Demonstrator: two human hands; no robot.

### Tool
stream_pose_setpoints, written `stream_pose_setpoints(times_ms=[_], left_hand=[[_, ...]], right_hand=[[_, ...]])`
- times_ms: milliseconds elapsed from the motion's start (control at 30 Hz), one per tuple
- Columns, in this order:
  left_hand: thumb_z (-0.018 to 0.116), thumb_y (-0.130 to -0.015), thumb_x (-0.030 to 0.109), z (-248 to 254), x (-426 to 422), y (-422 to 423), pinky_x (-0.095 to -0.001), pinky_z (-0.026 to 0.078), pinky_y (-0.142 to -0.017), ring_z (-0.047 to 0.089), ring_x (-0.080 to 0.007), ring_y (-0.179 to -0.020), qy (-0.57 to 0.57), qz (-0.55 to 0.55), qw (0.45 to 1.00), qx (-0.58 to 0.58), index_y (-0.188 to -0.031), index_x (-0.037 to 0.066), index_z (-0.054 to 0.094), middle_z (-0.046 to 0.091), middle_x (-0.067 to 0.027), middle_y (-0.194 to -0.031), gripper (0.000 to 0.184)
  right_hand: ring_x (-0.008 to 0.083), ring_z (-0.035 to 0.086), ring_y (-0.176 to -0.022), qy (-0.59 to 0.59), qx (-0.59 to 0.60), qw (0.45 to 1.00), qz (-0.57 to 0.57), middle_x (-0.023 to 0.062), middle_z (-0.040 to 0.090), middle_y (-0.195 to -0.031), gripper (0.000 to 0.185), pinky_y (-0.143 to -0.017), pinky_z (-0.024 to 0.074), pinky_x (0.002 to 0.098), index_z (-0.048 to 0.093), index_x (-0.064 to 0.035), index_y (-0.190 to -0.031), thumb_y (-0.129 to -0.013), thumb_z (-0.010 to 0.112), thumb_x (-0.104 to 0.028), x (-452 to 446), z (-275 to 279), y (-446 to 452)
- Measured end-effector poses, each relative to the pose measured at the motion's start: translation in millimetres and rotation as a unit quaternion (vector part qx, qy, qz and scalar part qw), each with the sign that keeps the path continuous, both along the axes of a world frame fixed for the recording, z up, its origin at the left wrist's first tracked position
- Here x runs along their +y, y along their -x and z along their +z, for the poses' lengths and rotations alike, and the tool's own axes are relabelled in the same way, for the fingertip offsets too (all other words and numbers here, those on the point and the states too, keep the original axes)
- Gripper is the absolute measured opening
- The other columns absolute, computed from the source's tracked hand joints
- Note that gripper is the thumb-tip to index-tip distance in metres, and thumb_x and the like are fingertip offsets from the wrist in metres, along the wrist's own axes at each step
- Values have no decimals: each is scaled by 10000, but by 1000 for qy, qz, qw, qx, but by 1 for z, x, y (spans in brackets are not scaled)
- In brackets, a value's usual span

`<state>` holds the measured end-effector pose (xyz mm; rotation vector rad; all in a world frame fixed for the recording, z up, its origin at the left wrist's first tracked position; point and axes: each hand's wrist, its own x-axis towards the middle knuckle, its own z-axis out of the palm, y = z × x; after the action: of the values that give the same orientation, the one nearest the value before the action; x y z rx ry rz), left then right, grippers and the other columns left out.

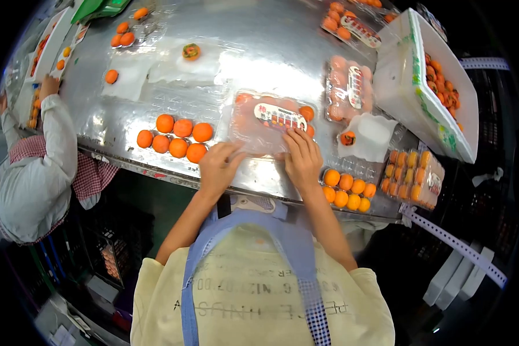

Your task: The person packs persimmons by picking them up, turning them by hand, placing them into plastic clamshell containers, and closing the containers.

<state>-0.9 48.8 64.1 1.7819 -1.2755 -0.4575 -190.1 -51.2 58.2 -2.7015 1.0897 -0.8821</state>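
A clear plastic box [254, 132] of orange fruit, with a printed label [279, 116] on its lid, lies on the metal table in front of me. My left hand [218, 168] is at its near left corner, thumb and fingers close together at the edge; whether they pinch the plastic is unclear. My right hand [303, 158] rests on the near right edge, fingers extended just below the label. Left of the box, an open tray [177, 137] holds several orange fruits. Another open tray [349, 190] of fruit sits beside my right forearm.
A white foam box [398, 75] of fruit stands tilted at the right. Labelled packs [352, 89] lie near it, and stacked packs [415, 179] stand at the table's right edge. A co-worker [40, 167] is at the far left. One fruit [191, 52] sits farther back.
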Motion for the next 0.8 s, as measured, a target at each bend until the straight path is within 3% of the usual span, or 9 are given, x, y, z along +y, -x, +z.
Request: stream_pose_setpoints(times_ms=[67,200,233,367,533,567,667,733,800], left_hand=[[783,-677,98,23,3,-5,-283,455,-564,576,-197,-660,52,25,995,-87,-909,40,692,636,-68,-789,256],[793,-650,154,45,-4,13,-396,418,-821,550,-269,-914,105,-61,969,-216,-1026,92,640,594,-87,-1006,411],[776,-634,172,44,-13,22,-476,346,-932,507,-304,-1046,104,-118,966,-205,-1117,108,590,555,-95,-1123,521],[634,-719,127,25,-56,55,-467,360,-976,506,-301,-1126,67,-199,893,-399,-1180,75,548,555,-130,-1159,471],[590,-739,116,5,-74,61,-410,435,-906,568,-268,-1020,38,-216,880,-420,-1122,7,553,609,-127,-1029,401],[583,-744,109,7,-75,59,-402,440,-905,583,-267,-1017,28,-223,882,-414,-1128,14,565,625,-121,-1030,396],[565,-756,96,10,-83,54,-393,462,-887,614,-267,-991,17,-239,876,-418,-1061,31,621,656,-101,-1040,316],[561,-759,92,15,-86,56,-396,460,-893,615,-266,-993,-10,-249,872,-422,-1031,36,635,657,-97,-1054,287],[557,-763,90,16,-87,57,-397,456,-903,614,-269,-1004,-14,-249,869,-427,-1034,35,635,658,-101,-1055,287]], right_hand=[[266,585,-1022,0,-16,1000,-1,76,628,-1059,428,-842,483,376,630,-69,-1019,-597,692,-96,-2,1,0],[253,606,-980,6,-35,999,6,75,638,-1029,416,-800,513,357,632,-67,-993,-588,700,-135,-3,1,0],[249,608,-976,8,-36,999,8,77,639,-1024,397,-793,517,355,634,-63,-982,-595,695,-126,-3,-1,0],[247,616,-959,3,-59,998,-5,77,642,-987,302,-771,526,346,641,-39,-918,-618,664,-63,-2,-5,2],[262,602,-973,-53,-104,993,-2,84,643,-967,323,-795,512,366,644,-32,-919,-603,693,-72,-4,5,12],[287,562,-1049,-84,-67,994,10,123,602,-1075,425,-860,478,394,619,-38,-1027,-625,730,-114,-6,17,23],[333,516,-1103,-116,-95,981,-122,160,524,-1206,549,-910,442,418,550,-32,-1157,-660,748,-153,4,20,47],[308,509,-1126,-259,-187,932,-170,190,475,-1255,586,-919,447,402,467,1,-1247,-744,724,-156,20,-15,63],[275,538,-1097,-415,-336,823,-193,193,515,-1206,546,-917,458,384,450,34,-1250,-789,694,-128,34,-39,65]])
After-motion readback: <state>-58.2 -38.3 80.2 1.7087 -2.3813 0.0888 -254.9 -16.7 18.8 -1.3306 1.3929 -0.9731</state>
